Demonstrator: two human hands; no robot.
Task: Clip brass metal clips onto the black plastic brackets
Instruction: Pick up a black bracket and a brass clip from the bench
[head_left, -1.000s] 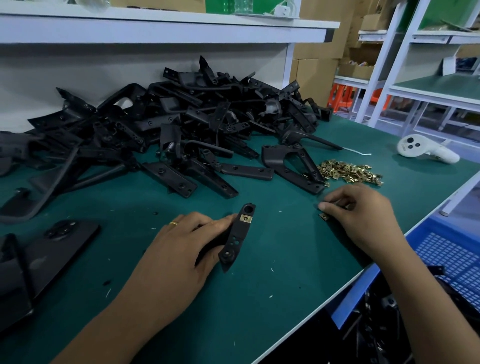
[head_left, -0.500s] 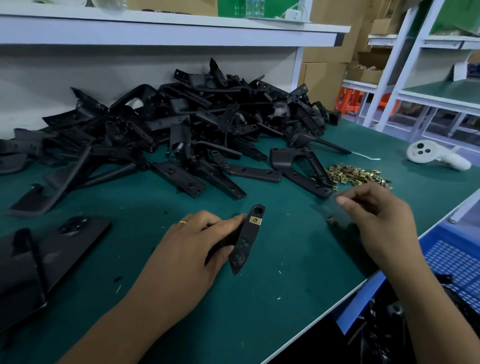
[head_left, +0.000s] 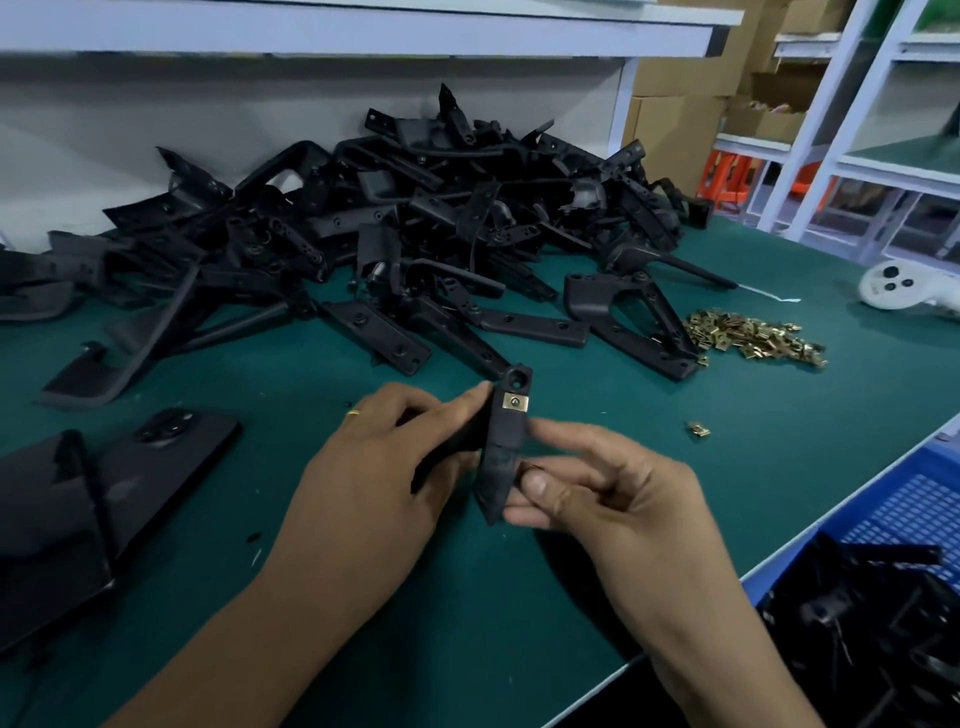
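While the left hand (head_left: 384, 462) curls its fingers and thumb round a black bracket (head_left: 503, 457), holding it upright just above the green table (head_left: 322, 597), the right hand (head_left: 597, 493) meets the bracket's lower half, thumb and forefinger pinching what looks like a brass clip (head_left: 530, 466), mostly hidden and blurred. One fitted clip (head_left: 515, 401) sits near the bracket's top. A loose clip (head_left: 698, 429) lies to the right; the clip heap (head_left: 753, 338) is beyond.
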